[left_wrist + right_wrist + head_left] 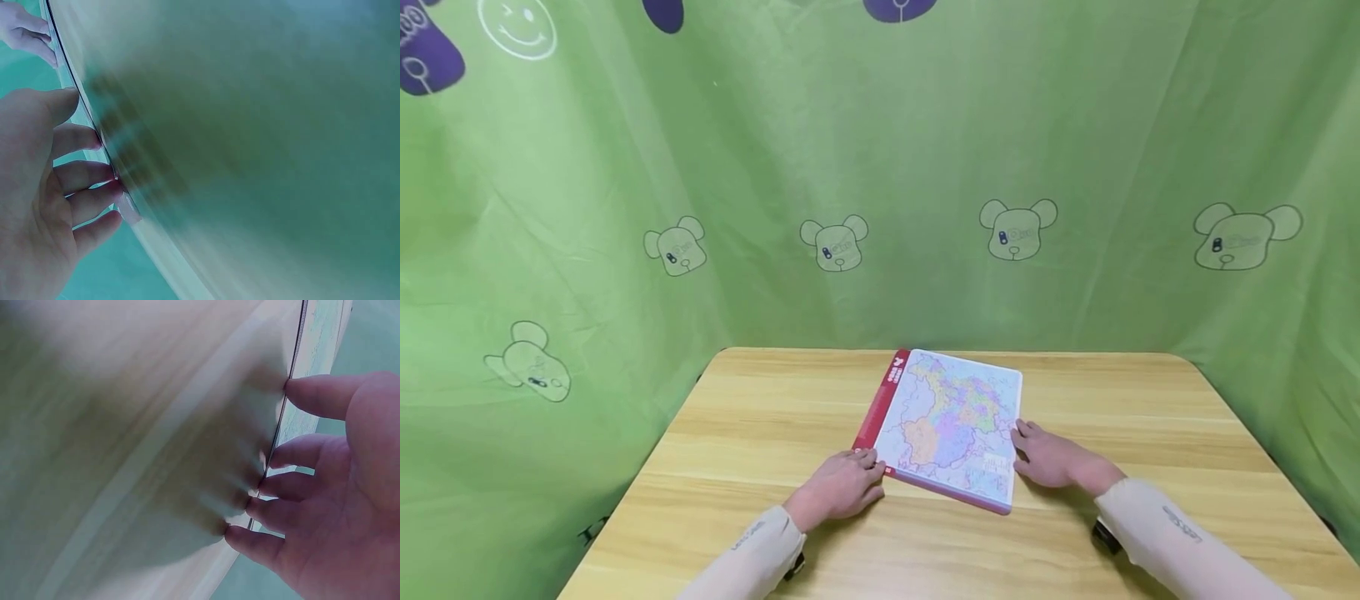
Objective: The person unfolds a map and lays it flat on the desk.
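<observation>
A flat rectangular map board lies slightly turned on the wooden table. It shows a multicoloured map, with a red printed band along its left side. At its near left corner rests my left hand, the fingertips right at the edge. My right hand touches the right edge with its fingertips. In the left wrist view, the fingers of the left hand are extended and a little bent, tips down at the tabletop. The right wrist view has the right hand with spread, nearly straight fingers along a thin edge.
The wooden table extends around the board, with rounded far corners. A green curtain printed with bear heads hangs behind and at both sides. Both forearms wear light sleeves, with dark wrist straps beneath.
</observation>
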### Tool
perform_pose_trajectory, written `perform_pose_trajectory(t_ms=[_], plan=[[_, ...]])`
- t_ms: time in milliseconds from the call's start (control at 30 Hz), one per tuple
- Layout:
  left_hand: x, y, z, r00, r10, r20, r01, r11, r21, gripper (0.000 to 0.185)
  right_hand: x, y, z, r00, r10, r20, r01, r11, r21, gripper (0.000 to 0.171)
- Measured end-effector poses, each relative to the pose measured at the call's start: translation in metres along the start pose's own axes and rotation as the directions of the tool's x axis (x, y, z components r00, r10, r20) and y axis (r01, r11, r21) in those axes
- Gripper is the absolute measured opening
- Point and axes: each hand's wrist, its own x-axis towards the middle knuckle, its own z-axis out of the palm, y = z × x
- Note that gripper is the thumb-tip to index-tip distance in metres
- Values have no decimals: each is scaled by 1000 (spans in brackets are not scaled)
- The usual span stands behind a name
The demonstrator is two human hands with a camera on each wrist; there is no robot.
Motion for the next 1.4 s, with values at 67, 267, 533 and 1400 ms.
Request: perform_pose_trajectory(t_ms=[67,267,533,1400], plan=[[0,0,0,1000,4,-3,-4,1000,6,48,2,2,-1,1000,-7,-4,7,1000,-7,59],[0,4,0,1000,12,2,-12,1000,21,49,6,6,-1,1000,2,10,-2,1000,-12,58],[1,7,-4,1000,11,24,-12,1000,26,50,8,8,-6,1000,15,22,-16,1000,9,57],[3,16,-7,999,37,26,-39,997,64,48,13,15,-9,1000,12,21,-12,1000,7,54]])
